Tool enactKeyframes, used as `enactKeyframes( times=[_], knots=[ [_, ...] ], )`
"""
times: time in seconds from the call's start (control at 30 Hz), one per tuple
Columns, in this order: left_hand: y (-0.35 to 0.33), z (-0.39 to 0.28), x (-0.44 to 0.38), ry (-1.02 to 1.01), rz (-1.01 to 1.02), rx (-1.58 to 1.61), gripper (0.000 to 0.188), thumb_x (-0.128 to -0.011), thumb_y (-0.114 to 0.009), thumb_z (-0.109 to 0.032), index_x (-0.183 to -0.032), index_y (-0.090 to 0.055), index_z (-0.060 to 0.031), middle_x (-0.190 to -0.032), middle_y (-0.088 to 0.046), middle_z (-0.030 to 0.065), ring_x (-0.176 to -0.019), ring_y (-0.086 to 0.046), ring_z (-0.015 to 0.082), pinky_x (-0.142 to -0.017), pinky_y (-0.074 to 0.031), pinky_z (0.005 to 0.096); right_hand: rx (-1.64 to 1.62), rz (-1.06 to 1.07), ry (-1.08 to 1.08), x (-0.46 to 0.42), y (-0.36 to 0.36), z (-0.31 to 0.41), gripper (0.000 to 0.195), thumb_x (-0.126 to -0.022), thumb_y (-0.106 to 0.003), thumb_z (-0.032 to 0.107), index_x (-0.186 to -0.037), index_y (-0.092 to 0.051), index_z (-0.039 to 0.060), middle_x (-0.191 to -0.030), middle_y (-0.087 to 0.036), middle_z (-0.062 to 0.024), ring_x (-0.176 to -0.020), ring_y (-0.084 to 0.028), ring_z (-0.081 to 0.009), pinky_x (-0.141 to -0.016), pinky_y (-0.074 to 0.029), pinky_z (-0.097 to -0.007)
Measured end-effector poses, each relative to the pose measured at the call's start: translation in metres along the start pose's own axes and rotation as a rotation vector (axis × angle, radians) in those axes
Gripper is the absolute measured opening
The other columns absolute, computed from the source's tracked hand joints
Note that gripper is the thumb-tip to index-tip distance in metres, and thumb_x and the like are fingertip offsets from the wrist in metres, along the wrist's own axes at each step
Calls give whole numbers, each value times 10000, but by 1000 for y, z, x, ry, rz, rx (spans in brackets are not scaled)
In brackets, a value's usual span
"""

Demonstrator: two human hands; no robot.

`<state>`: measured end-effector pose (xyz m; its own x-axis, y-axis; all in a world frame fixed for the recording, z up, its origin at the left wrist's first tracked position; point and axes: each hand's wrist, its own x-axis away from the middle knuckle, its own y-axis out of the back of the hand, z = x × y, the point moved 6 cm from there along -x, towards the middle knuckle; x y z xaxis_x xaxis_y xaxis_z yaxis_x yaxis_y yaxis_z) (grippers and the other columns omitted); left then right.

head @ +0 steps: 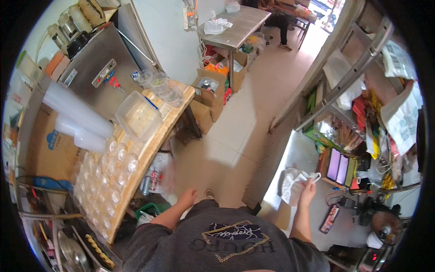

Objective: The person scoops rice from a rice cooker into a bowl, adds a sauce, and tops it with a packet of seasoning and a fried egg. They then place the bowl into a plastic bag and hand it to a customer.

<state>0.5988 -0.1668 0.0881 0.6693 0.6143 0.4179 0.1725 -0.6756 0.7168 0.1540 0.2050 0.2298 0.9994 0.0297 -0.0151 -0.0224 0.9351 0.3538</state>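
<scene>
My right hand (307, 193) grips the handles of a white plastic bag (291, 190) over the metal counter on the right. A slip of paper seems to sit at the bag's top; what the bag holds cannot be made out. My left hand (187, 198) hangs beside my body with its fingers curled, and nothing shows in it. Close to that hand, below the left table, is a green bin (153, 209) with a plastic liner.
On the left table stand many clear plastic cups (112, 180), a clear tub (138, 117) and stacked cups (80, 108). The right counter holds a phone (329, 219) and a lit screen (339, 166). Cardboard boxes (210, 95) flank the tiled floor; a person (283, 30) sits far off.
</scene>
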Motion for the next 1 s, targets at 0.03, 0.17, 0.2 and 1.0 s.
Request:
enactKeyframes(
  times=[0.03, 0.17, 0.2, 1.0],
  knots=[
    [21, 27, 23, 183, 136, -93, 311, -896, -525, -256, -1140, -621, -87, -1132, -607, 190, -1045, -576, 386, -891, -462, 463, 50, -58, 26, 12, -3, 5, 348, -985, -476, 345, -872, -585, 34, -756, -554, 6, -711, -507, -82, -653, -434, -265],
    [40, 163, 62, 276, 127, -157, 304, -865, -553, -267, -1109, -635, -104, -1102, -618, 197, -1018, -593, 376, -879, -474, 447, -194, -209, -106, 24, -32, 33, 339, -988, -466, 351, -819, -537, 67, -710, -506, 15, -683, -495, -88, -634, -428, -262],
    [43, 180, 54, 345, 63, -112, 305, -858, -563, -275, -1099, -637, -104, -1080, -628, 197, -1006, -600, 372, -872, -478, 444, -186, -241, -103, 24, -38, 28, 333, -988, -468, 350, -815, -534, 73, -707, -501, 17, -675, -490, -87, -630, -426, -260],
    [72, 33, -426, 116, 274, 172, 332, -886, -568, -348, -942, -633, -28, -794, -653, 72, -707, -628, 168, -683, -490, 341, -602, 410, -290, -254, -444, 185, 275, -978, -502, 300, -787, -555, 109, -682, -504, 40, -595, -418, -58, -544, -337, -216]
  ],
)
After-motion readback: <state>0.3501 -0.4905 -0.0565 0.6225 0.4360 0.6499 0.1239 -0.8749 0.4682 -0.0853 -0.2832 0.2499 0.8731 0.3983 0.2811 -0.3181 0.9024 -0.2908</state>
